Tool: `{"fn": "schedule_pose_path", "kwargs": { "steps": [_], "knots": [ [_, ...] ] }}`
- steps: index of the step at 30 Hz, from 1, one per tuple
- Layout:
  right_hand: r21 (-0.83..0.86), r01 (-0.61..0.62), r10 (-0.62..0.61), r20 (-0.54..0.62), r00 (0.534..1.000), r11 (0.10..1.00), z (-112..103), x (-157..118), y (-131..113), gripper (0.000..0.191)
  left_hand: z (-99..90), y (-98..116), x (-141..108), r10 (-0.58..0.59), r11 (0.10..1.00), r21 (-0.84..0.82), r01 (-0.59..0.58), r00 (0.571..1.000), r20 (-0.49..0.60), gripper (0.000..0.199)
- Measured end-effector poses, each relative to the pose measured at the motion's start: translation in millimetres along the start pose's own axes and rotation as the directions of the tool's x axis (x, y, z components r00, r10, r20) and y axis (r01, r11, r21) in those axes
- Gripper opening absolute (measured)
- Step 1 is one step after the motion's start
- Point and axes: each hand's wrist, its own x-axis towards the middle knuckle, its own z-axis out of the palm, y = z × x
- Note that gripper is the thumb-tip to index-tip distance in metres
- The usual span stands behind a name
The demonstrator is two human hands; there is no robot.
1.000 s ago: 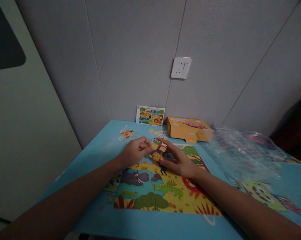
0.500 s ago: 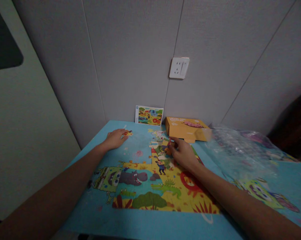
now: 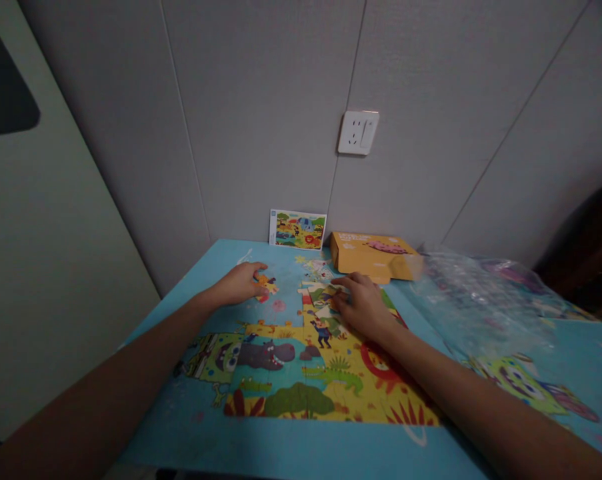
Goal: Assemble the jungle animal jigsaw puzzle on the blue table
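Observation:
A partly assembled jigsaw puzzle (image 3: 331, 387) with a hippo, crocodiles and a lion lies on the blue table. Its upper left part shows bare tabletop. My left hand (image 3: 241, 283) pinches a yellow and orange puzzle piece (image 3: 265, 283) above that bare part, left of the upper puzzle. At the puzzle's upper right, my right hand (image 3: 363, 301) has its fingers bent over a puzzle piece (image 3: 325, 295), thumb and fingertips on or near its edge; part of it is hidden beneath the hand.
A small picture card (image 3: 297, 230) leans against the wall at the back. Right of it stands an orange box (image 3: 373, 255). Clear plastic wrapping (image 3: 481, 300) lies on the right side of the blue table (image 3: 281, 448). A socket (image 3: 359, 133) is on the wall.
My left hand has moved right and slightly nearer with its piece, which shows more now. My right hand has shifted slightly, and its fingers lie lower over the puzzle.

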Motion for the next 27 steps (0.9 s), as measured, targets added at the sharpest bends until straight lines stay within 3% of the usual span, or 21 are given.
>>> {"fn": "schedule_pose_path", "kwargs": {
  "steps": [5, 8, 12, 16, 19, 22, 24, 27],
  "knots": [
    [0.109, 0.143, -0.140, -0.039, 0.989, 0.984, 0, -2, -4, 0.018, 4.3, 6, 0, -0.013, 0.991, -0.131, 0.010, 1.000, -0.018, 0.032],
    [0.175, 0.230, -0.222, -0.066, 0.973, 0.957, -4, -3, -8, 0.016, 9.1, 15, -2, -0.025, 0.945, -0.328, -0.013, 0.993, -0.112, 0.026],
    [0.292, 0.385, -0.381, -0.074, 0.922, 0.876, -13, -6, -17, 0.022, 19.2, 39, -12, 0.000, 0.651, -0.745, -0.145, 0.982, -0.190, 0.033],
    [0.319, 0.476, -0.458, -0.134, 0.879, 0.820, -15, -9, -22, 0.025, 24.4, 61, -25, 0.124, 0.513, -0.853, -0.101, 0.991, -0.043, 0.037],
    [0.359, 0.468, -0.433, -0.179, 0.884, 0.807, -13, -9, -19, 0.021, 19.4, 65, -33, 0.161, 0.506, -0.857, -0.093, 0.987, -0.012, 0.042],
    [0.380, 0.428, -0.379, -0.201, 0.903, 0.820, -11, -8, -15, 0.013, 13.2, 63, -37, 0.226, 0.573, -0.810, -0.125, 0.974, 0.010, 0.061],
    [0.372, 0.422, -0.371, -0.204, 0.906, 0.826, -10, -8, -13, 0.007, 12.0, 63, -40, 0.288, 0.622, -0.769, -0.147, 0.956, 0.050, 0.061],
    [0.371, 0.425, -0.366, -0.221, 0.904, 0.826, -10, -9, -12, 0.029, 12.8, 68, -43, 0.326, 0.650, -0.744, -0.151, 0.941, 0.093, 0.052]
  ]
}}
